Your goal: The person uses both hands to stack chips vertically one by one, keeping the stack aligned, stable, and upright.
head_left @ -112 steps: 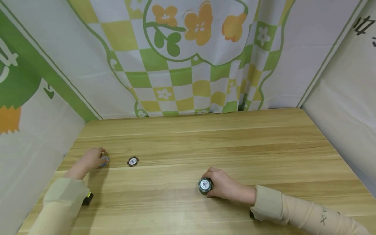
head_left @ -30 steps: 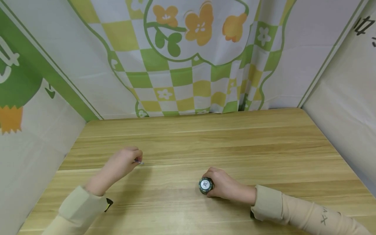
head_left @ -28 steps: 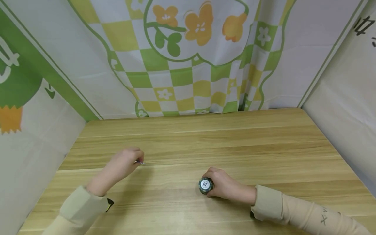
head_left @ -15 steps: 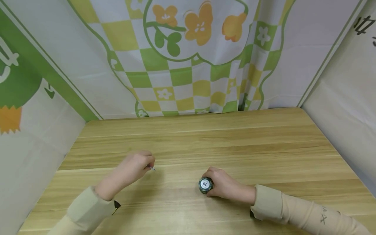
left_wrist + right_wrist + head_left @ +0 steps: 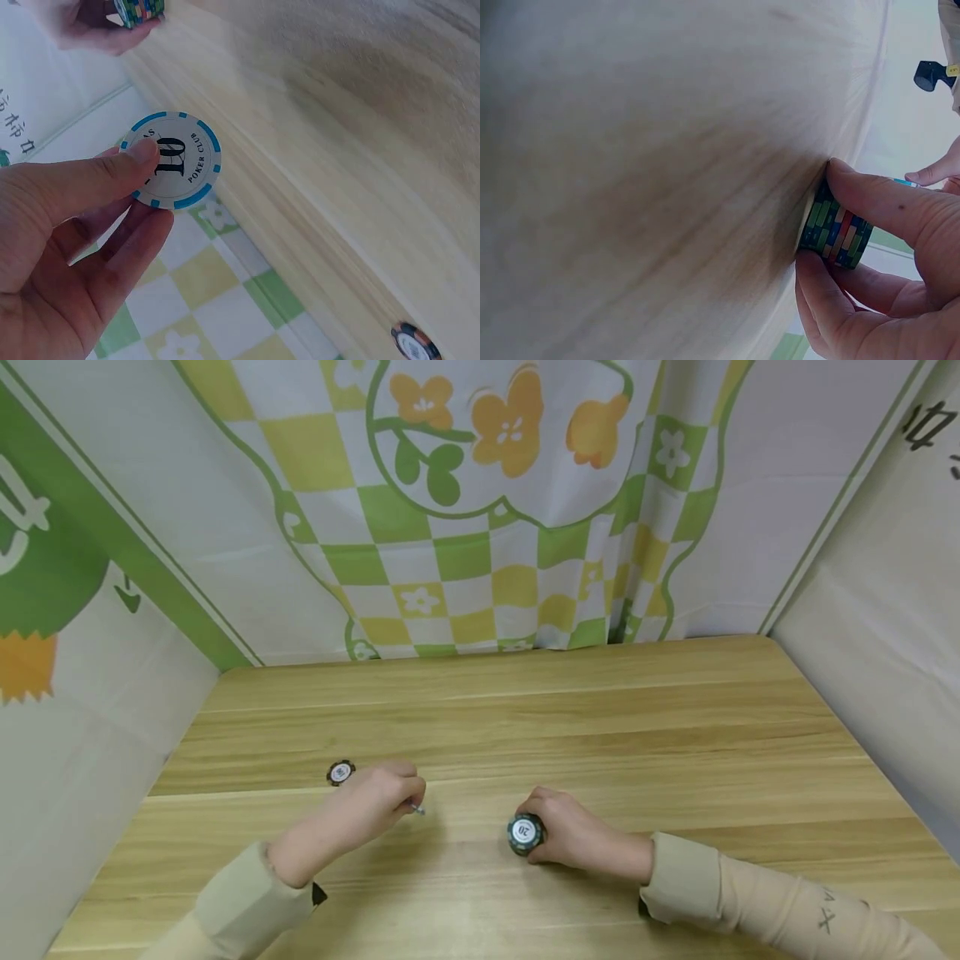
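My left hand [image 5: 375, 802] pinches a white and blue poker chip [image 5: 184, 161] marked 10, held in the air left of the stack. The thumb lies across part of its printed face. My right hand [image 5: 573, 831] grips a short stack of poker chips [image 5: 836, 229] standing on the table, thumb on one side and fingers on the other. Its top chip is dark green and reads 20; the edges show green, blue and one red band. A dark chip with orange marks [image 5: 341, 772] lies flat on the table, just behind my left hand.
The wooden table [image 5: 637, 718] runs back to a checked, flowered curtain [image 5: 480, 560]. Pale cloth walls [image 5: 885, 610] stand along both sides. A dark wrist-worn device [image 5: 931, 75] shows by the left sleeve.
My left hand has picked up the blue and white chip from the far left and carried it rightward toward the stack, uncovering the dark chip again. The right hand stays on the stack.
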A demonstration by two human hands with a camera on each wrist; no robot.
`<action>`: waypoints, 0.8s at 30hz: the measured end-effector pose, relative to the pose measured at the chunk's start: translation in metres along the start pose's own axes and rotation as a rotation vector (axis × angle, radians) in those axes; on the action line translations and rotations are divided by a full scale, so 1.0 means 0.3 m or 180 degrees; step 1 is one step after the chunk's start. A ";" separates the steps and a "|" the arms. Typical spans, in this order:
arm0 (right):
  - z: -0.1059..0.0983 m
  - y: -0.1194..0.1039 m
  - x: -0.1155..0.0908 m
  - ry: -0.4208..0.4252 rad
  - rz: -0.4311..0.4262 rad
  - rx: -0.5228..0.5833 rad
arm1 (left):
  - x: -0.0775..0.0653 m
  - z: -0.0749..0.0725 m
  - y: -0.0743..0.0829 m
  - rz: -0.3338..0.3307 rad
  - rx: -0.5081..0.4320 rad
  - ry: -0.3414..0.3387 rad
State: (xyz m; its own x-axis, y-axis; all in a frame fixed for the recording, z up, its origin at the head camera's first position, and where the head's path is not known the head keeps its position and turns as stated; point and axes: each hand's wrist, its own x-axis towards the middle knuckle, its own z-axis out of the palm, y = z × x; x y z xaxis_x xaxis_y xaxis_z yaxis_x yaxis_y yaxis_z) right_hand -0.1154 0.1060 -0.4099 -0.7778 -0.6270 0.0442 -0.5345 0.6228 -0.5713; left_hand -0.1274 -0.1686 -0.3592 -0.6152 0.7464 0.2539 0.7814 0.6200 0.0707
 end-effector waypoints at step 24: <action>0.003 0.002 0.000 0.0053 -0.0045 -0.0031 | 0.084 0.049 0.067 -0.0615 -0.1550 -0.0528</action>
State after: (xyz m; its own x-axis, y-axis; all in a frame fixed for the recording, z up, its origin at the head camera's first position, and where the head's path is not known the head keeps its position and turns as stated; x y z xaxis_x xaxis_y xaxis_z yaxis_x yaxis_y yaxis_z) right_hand -0.1154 0.1059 -0.4108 -0.7755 -0.6279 0.0659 -0.5486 0.6185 -0.5626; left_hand -0.1287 -0.1338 -0.3657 -0.7297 0.6827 0.0392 0.5865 0.5953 0.5491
